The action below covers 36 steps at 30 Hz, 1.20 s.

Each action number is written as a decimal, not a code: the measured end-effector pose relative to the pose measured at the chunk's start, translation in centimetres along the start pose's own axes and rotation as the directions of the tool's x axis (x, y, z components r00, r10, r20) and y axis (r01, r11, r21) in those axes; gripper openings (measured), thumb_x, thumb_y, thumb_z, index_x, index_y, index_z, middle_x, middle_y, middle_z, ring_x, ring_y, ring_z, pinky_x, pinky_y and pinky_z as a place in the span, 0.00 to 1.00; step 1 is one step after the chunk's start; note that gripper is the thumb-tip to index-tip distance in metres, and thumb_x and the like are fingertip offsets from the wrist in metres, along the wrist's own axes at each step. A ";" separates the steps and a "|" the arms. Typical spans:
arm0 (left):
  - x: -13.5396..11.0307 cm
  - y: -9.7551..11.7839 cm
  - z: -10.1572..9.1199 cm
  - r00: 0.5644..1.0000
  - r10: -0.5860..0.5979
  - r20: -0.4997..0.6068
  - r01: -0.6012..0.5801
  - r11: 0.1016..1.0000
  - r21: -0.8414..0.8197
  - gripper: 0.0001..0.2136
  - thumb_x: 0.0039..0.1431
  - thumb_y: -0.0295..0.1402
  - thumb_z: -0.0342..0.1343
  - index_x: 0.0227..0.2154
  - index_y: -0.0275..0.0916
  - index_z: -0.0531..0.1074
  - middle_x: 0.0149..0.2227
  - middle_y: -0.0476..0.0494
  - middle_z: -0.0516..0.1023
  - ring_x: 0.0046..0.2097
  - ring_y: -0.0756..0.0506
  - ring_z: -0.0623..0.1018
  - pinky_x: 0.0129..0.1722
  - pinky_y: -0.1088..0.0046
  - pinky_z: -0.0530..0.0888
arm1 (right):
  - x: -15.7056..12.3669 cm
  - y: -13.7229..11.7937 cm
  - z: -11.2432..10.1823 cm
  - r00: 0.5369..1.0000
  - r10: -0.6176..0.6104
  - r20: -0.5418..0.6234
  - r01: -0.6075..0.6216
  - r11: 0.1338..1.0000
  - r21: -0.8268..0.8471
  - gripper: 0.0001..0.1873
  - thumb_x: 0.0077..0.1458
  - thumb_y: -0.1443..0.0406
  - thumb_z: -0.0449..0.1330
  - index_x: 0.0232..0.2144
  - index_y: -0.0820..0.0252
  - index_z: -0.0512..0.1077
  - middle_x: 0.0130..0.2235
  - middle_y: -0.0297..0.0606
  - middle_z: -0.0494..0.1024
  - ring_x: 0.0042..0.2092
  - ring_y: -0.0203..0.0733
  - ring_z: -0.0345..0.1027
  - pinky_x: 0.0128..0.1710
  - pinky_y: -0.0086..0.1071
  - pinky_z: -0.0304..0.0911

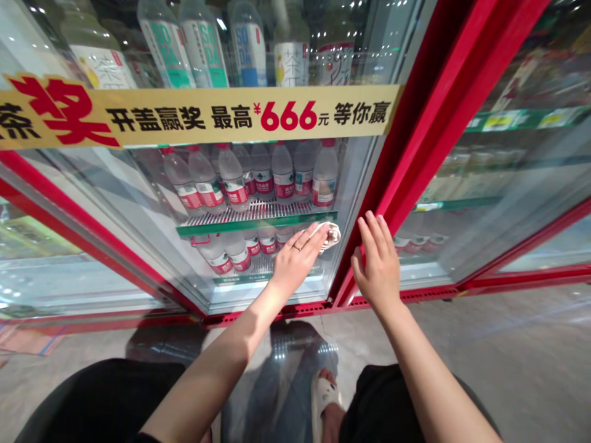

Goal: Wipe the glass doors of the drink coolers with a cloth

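Observation:
My left hand (298, 258), with a ring on one finger, presses a crumpled whitish cloth (332, 237) against the glass door (355, 166) of a drinks fridge. The cloth lies under the fingertips, near the door's right side, and part of it is hidden. To the right, my right hand (379, 267) has its fingers stretched upward against the red door frame (392, 191), holding nothing. Behind the glass, water bottles with red labels (283, 178) stand on a wire shelf (249, 212) with a green front edge.
A yellow promotional strip (240, 117) crosses the glass above my hands. Soda bottles (203, 46) stand on the shelf above it. Another fridge door (517, 166) is on the right. Below is a grey floor (508, 351), with my foot in a light sandal (321, 400).

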<state>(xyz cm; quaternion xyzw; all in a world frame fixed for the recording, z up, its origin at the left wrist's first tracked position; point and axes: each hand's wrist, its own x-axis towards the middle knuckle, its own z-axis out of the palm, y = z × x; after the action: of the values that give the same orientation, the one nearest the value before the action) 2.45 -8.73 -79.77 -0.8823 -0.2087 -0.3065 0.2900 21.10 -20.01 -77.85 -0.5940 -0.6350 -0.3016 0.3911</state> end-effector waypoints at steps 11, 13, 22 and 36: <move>-0.8 -1.4 0.1 0.999 0.041 -0.014 -0.040 0.999 0.020 0.28 0.73 0.22 0.49 0.74 0.39 0.63 0.75 0.46 0.65 0.76 0.48 0.65 0.73 0.69 0.69 | 0.3 -0.9 1.1 0.999 -0.029 0.015 0.028 0.999 0.040 0.46 0.66 0.73 0.52 0.81 0.50 0.43 0.78 0.45 0.58 0.78 0.57 0.52 0.73 0.62 0.64; -1.7 -2.0 0.1 0.998 0.040 -0.038 -0.039 0.999 0.035 0.27 0.73 0.22 0.49 0.73 0.39 0.65 0.74 0.46 0.66 0.75 0.48 0.67 0.73 0.69 0.69 | 0.4 -1.2 1.3 0.999 -0.038 0.029 0.037 0.998 0.047 0.47 0.65 0.74 0.52 0.81 0.49 0.41 0.79 0.45 0.58 0.79 0.57 0.52 0.73 0.62 0.64; -1.3 -2.9 -1.3 0.998 -0.057 -0.032 0.058 0.997 0.044 0.27 0.73 0.22 0.49 0.73 0.39 0.66 0.74 0.45 0.67 0.77 0.46 0.63 0.74 0.67 0.68 | 0.9 -2.4 2.1 0.997 -0.067 0.027 0.064 0.994 0.088 0.49 0.66 0.74 0.53 0.81 0.48 0.40 0.78 0.44 0.58 0.79 0.56 0.51 0.73 0.61 0.64; -3.3 -4.8 -1.7 0.994 -0.100 -0.050 0.101 0.995 0.021 0.29 0.72 0.20 0.49 0.73 0.40 0.65 0.73 0.44 0.69 0.77 0.46 0.63 0.75 0.66 0.66 | 2.0 -4.0 3.4 0.993 -0.112 0.039 0.106 0.986 0.125 0.49 0.65 0.75 0.52 0.81 0.49 0.39 0.78 0.44 0.59 0.79 0.56 0.50 0.73 0.60 0.63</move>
<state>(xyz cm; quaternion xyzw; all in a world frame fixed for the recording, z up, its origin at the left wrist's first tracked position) -3.33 -6.88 -78.98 -0.8596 -0.2492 -0.3395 0.2895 16.69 -16.52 -77.60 -0.5400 -0.6928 -0.2694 0.3949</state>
